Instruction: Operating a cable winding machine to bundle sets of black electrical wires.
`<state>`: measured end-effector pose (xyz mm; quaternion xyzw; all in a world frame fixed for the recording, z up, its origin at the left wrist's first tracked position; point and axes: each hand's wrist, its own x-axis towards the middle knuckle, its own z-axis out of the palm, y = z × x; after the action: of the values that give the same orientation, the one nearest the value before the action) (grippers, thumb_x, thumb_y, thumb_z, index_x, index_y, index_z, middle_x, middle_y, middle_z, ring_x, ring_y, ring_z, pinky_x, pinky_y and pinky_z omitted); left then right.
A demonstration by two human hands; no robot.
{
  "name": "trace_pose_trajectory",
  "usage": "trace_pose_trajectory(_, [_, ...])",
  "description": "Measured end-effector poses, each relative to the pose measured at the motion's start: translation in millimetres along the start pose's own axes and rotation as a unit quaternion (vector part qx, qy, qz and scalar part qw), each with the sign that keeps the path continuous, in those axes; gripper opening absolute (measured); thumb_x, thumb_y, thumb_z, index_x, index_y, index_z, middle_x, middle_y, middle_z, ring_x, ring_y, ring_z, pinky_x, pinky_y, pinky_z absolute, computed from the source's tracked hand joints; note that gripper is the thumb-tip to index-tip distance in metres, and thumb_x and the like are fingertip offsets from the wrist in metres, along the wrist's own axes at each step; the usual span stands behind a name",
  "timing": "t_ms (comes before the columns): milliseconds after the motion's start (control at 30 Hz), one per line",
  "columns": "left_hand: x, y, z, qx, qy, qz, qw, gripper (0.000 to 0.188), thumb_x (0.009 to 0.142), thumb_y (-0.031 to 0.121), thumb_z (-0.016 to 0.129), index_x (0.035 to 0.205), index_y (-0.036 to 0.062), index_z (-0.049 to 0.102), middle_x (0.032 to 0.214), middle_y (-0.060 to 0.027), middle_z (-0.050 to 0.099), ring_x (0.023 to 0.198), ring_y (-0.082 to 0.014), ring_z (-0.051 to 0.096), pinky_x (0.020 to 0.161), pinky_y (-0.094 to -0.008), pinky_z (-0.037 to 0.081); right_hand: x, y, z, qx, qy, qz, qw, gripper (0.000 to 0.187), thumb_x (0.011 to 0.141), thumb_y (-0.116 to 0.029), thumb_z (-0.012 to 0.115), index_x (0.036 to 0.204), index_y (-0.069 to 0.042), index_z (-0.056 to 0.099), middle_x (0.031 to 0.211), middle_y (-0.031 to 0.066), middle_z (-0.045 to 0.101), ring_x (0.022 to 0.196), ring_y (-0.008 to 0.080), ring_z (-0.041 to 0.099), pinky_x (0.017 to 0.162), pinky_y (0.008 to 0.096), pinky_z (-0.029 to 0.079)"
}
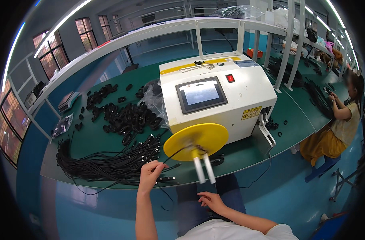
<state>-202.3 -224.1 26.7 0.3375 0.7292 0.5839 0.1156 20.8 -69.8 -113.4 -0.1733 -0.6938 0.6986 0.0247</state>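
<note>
A white winding machine (244,96) with a small screen (200,95) stands on the green table before me. On its front is a yellow disc (214,136) with two white prongs (204,170); the prongs are blurred. My left hand (150,175) pinches a black cable (175,153), which runs up to the disc's hub. Below the prongs, over my lap, my right hand (211,201) is loosely bent with fingers apart, and nothing shows in it. A bundle of long black cables (98,165) lies left of my left hand, connector ends toward the machine.
Coiled black cables (128,118) are heaped behind the bundle, beside a clear plastic bag (153,94). A white shelf frame (170,29) spans the table's back. At the right, a seated person (346,120) handles black cables (318,98). A thin cord (266,170) hangs off the front edge.
</note>
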Motion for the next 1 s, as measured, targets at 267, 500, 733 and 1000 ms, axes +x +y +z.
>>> trace_pose_trajectory(267, [-19.3,38.7,25.5,0.075,-0.022,0.113,0.99,0.014,0.081,0.0,0.061,0.092,0.0004,0.07,0.062,-0.0023,0.047,0.057,-0.0115,0.045,0.051,-0.0256,0.032,-3.2,8.1,-5.0,-0.012,-0.004,0.016,1.0,0.028,0.092,-0.006,0.051,0.119,-0.003,0.058,0.087,0.0081,0.066,0.069,0.0111,0.063,0.061,0.0231,0.052])
trace_pose_trajectory(500, [-18.8,54.7,53.6,0.155,0.041,0.17,0.972,0.019,0.078,0.003,0.066,0.096,0.0036,0.069,0.066,-0.0064,0.051,0.058,-0.0173,0.049,0.052,-0.0282,0.037,-7.3,7.8,-1.8,0.004,-0.012,0.02,1.0,0.029,0.091,-0.007,0.051,0.12,-0.004,0.058,0.087,0.0078,0.066,0.069,0.0109,0.063,0.059,0.022,0.051])
trace_pose_trajectory(733, [-15.5,78.6,76.0,0.271,0.071,0.274,0.92,0.024,0.074,0.0,0.066,0.097,0.0042,0.068,0.072,-0.0075,0.057,0.064,-0.0206,0.056,0.055,-0.0297,0.045,-13.5,1.0,-9.7,0.0,-0.006,0.021,1.0,0.027,0.093,-0.009,0.052,0.118,-0.004,0.059,0.088,0.0075,0.066,0.071,0.0114,0.063,0.061,0.0226,0.051])
trace_pose_trajectory(1000, [-6.8,97.9,98.1,0.319,-0.034,0.336,0.886,0.027,0.07,-0.001,0.068,0.097,0.0035,0.067,0.075,-0.0078,0.058,0.066,-0.0221,0.058,0.056,-0.0303,0.047,-6.7,-107.1,-40.9,0.268,0.13,-0.131,0.946,0.038,0.093,-0.008,0.05,0.13,-0.002,0.045,0.113,0.0139,0.057,0.093,0.018,0.062,0.08,0.0317,0.054])
